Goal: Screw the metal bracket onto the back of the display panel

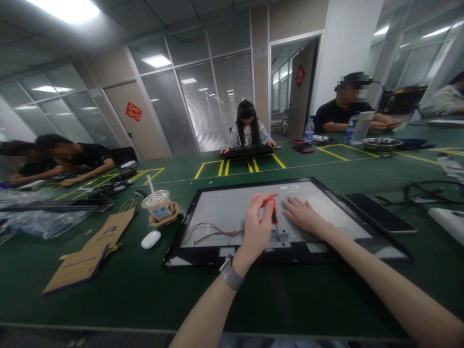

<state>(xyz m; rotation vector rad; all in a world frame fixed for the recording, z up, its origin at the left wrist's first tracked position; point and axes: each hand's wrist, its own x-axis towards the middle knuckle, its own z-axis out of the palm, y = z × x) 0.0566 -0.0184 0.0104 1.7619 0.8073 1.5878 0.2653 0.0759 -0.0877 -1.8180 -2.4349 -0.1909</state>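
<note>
A flat display panel [232,203] with a black frame and grey metal back lies on the green table before me. My left hand [259,222], with a watch on its wrist, grips a screwdriver [274,212] with an orange and black handle. The driver stands nearly upright, its shaft reaching down to a small metal bracket [283,237] near the panel's front edge. Whether the tip sits in a screw is too small to tell. Flat on the panel's back, fingers spread, rests my right hand [302,215]. Thin coloured wires [213,229] run across the panel to the left of the bracket.
Left of the panel are a drink cup with straw [158,205], a white mouse [151,239] and a brown paper bag [90,251]. A dark phone-like slab [379,212] and black cables [431,191] lie right. Several people sit around the table; one opposite handles a dark panel [250,152].
</note>
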